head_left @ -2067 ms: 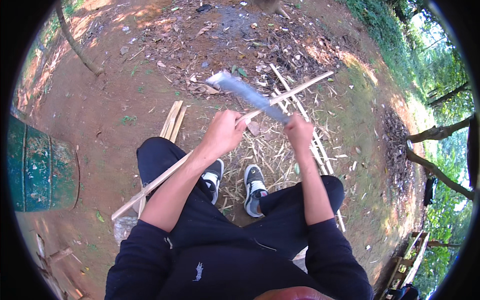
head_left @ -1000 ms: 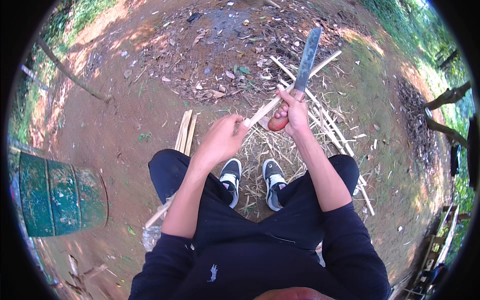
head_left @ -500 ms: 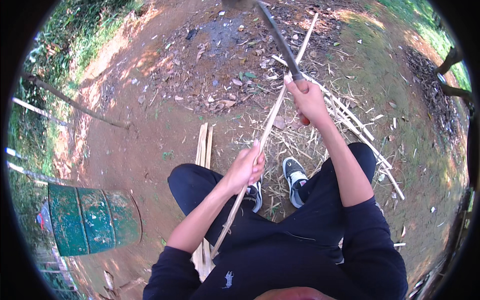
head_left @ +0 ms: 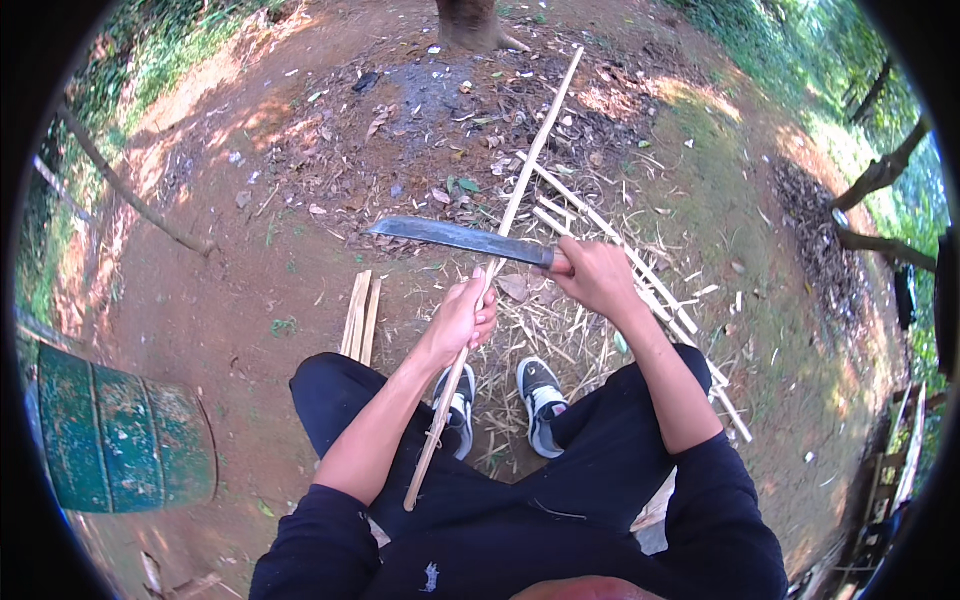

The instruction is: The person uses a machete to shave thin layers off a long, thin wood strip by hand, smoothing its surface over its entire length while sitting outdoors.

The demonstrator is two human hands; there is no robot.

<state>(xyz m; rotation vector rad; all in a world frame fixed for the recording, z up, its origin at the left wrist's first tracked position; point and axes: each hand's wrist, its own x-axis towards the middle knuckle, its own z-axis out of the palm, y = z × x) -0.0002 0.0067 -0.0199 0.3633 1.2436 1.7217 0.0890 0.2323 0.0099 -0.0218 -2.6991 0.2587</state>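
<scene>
My left hand [head_left: 463, 318] is closed round a long, thin pale strip of split wood or bamboo [head_left: 530, 160], which slants from my lap up and away to the right. My right hand [head_left: 597, 277] grips the wooden handle of a machete [head_left: 450, 235]. Its dark blade lies across the strip just beyond my left hand and points left. Whether the edge bites into the strip I cannot tell. The strip's lower end rests over my left thigh, with a curled sliver hanging on it.
Several pale strips [head_left: 650, 265] lie on the ground to the right, among scattered shavings [head_left: 535, 325]. A few split pieces [head_left: 360, 315] lie beside my left knee. At the left is a green metal drum [head_left: 125, 430]. A tree trunk [head_left: 468, 22] stands ahead.
The machete has swung from pointing up and away to lying across the strip, pointing left. My right hand has come down nearer my left hand. The view has shifted too.
</scene>
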